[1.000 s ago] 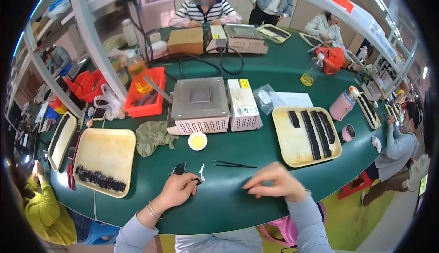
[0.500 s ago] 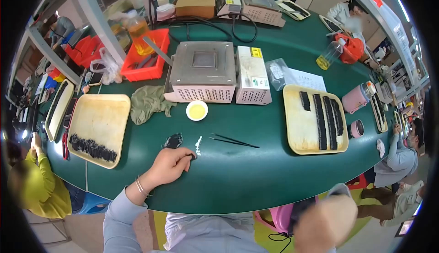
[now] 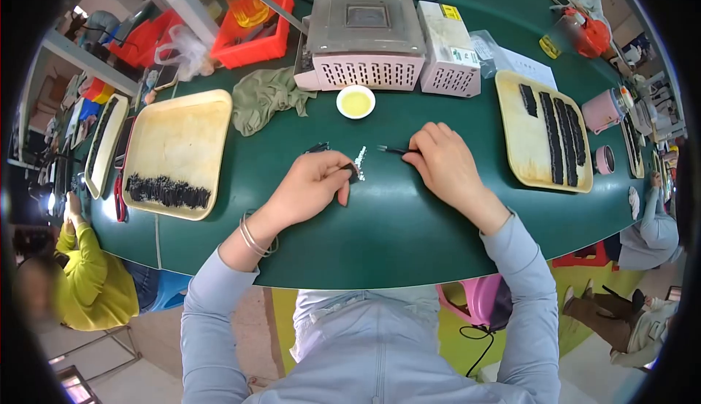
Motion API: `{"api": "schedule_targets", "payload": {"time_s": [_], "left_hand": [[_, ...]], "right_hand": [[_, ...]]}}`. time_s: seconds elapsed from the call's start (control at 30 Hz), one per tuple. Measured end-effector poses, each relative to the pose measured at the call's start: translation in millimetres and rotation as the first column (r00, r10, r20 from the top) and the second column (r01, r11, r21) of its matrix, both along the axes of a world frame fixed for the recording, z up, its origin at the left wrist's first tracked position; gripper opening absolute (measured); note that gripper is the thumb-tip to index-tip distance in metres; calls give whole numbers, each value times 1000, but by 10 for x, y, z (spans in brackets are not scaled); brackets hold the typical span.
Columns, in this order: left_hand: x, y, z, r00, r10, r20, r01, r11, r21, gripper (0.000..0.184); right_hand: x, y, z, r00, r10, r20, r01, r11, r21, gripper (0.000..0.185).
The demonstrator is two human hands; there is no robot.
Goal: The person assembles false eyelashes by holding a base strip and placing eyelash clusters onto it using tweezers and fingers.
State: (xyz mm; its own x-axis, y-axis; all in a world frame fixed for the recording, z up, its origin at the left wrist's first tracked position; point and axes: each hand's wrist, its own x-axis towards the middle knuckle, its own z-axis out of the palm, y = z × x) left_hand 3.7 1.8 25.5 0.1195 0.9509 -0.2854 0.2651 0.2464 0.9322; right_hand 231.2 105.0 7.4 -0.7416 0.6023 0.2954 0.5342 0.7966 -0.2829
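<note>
My left hand [image 3: 310, 186] rests on the green table, its thumb and fingers pinched on a small black piece [image 3: 355, 174]. Just beyond its fingertips lies a short line of tiny white bits [image 3: 361, 157]. A small dark pile [image 3: 318, 147] shows partly behind that hand. My right hand [image 3: 444, 161] has its fingers closed on black tweezers [image 3: 393, 149], whose tips point left toward the white bits. Past both hands stands a small white bowl [image 3: 356, 115] with yellowish liquid in it.
At left is a cream tray [image 3: 179, 99] with many short black pieces; at right, another tray [image 3: 523, 157] carries black strips. A grey-topped heater-like machine [image 3: 365, 71], a white box [image 3: 449, 46], a crumpled green cloth [image 3: 266, 101] and a red bin [image 3: 252, 52] stand farther back.
My right hand has come up from below the table edge and taken hold of the tweezers. My left hand still pinches the black piece. The camera view has tilted downward.
</note>
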Motion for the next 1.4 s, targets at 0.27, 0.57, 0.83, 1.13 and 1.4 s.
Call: {"api": "schedule_targets", "payload": {"time_s": [0.27,0.57,0.83,1.13,1.4], "left_hand": [[41,87,46,997,8,74,4,987,-160,14],[45,-3,-93,1000,16,-1,-16,999,-41,13],[-6,-47,-138,993,-5,-119,16,996,88,17],[38,-102,-59,970,-1,-244,39,988,152,14],[47,-109,-73,966,21,-256,25,984,176,14]], "right_hand": [[-148,-50,11,944,-51,-325,-76,927,-367,17],[-96,-97,-90,913,44,-406,-142,966,-217,14],[-77,-121,-37,942,65,-329,-142,966,-217,19],[-79,-166,-61,941,75,-331,-149,968,-204,23],[-99,-206,-58,928,18,-373,-147,936,-320,22]]}}
